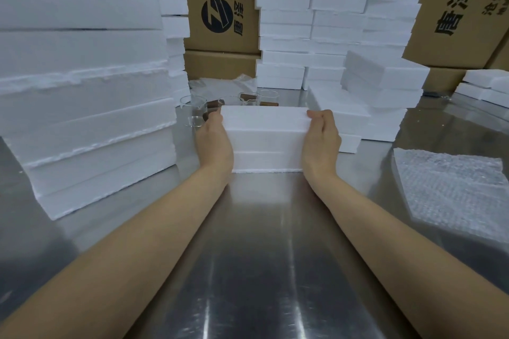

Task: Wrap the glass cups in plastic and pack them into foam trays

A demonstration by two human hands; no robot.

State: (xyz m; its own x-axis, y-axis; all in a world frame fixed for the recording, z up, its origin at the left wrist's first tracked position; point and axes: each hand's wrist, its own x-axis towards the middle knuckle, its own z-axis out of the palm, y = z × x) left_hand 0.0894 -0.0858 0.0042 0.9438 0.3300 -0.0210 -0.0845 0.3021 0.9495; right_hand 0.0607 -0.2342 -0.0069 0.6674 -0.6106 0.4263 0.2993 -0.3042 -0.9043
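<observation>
If swung leftward, could clip the glass cup standing just beside the left hand and topple it on the tabletop; if squeezed unevenly, could let the stacked foam trays slide apart. Grips the stack's left end with the left hand, palm against it, fingertips hooked over the far top corner. Clamps the right end with the right hand, thumb and fingers pinching the top edge. Seems to rest the stack on the tabletop, other cups just behind.

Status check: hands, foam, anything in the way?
Gripping foam stack by its ends: left hand, right hand. Stack sits on table. Close behind it, glass cups, unwrapped.
</observation>
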